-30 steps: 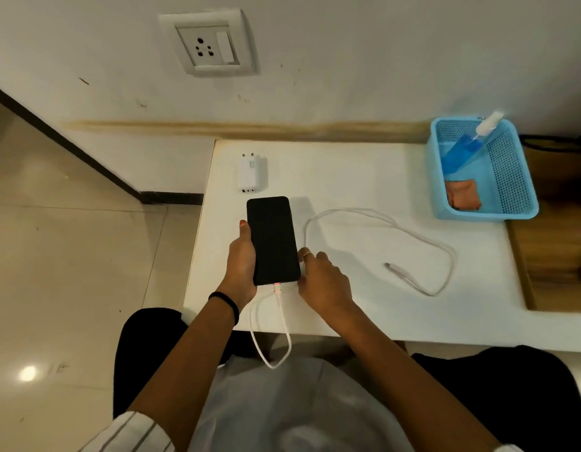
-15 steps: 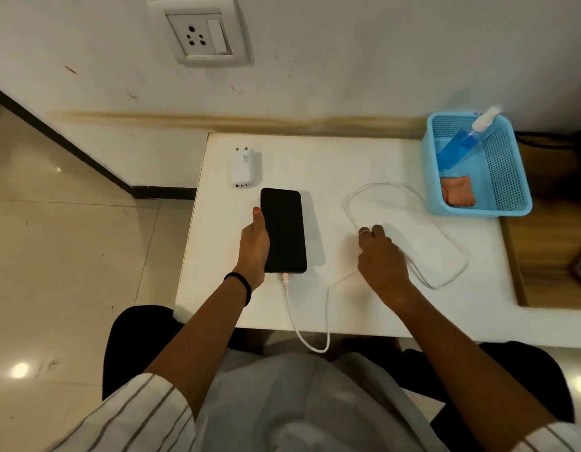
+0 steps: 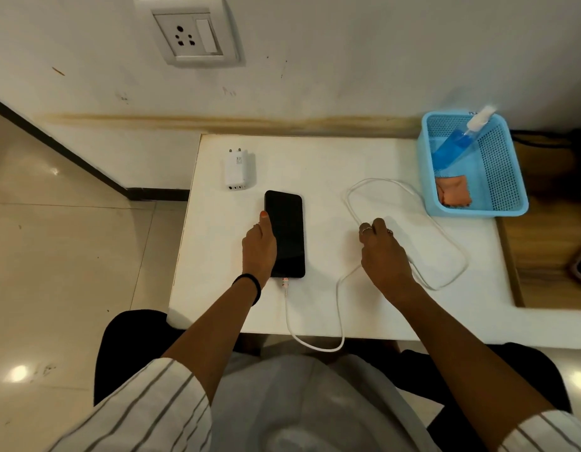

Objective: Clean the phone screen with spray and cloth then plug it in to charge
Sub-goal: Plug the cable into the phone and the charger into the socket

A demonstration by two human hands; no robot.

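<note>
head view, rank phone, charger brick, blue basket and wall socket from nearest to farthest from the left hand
1. Phone: the left hand holds its left edge on the white table.
2. Charger brick: just beyond the phone, toward the wall.
3. Blue basket: far right of the table.
4. Wall socket: up on the wall, beyond the table.

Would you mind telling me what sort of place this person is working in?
Probably an indoor room in a home or office: a small white table pushed against a scuffed painted wall, a wall socket above it, and a glossy tiled floor alongside.
</note>
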